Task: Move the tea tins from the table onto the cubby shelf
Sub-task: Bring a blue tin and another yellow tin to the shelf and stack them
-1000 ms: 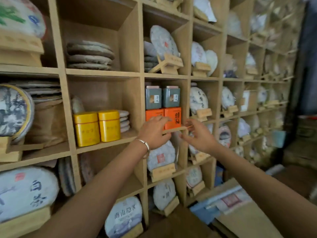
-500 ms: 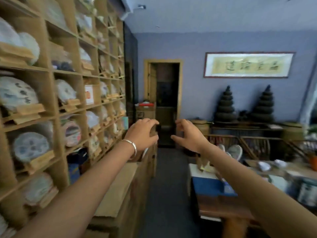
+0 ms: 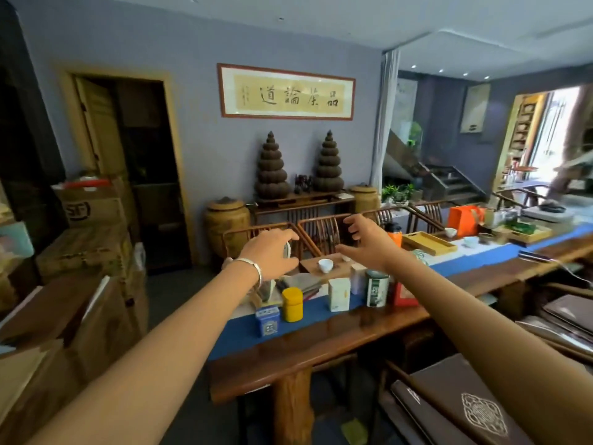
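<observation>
The view is now turned from the shelf to the table (image 3: 337, 345), where both empty, loosely spread hands, left hand (image 3: 272, 252) and right hand (image 3: 369, 242), are held above crowded tea tins (image 3: 292, 304), so neighbours may be toppled.

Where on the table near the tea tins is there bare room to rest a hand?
Free: the polished wood in front of the blue runner, and between the yellow tin and white box. Crowded: from that box to the green tin and red box.
</observation>
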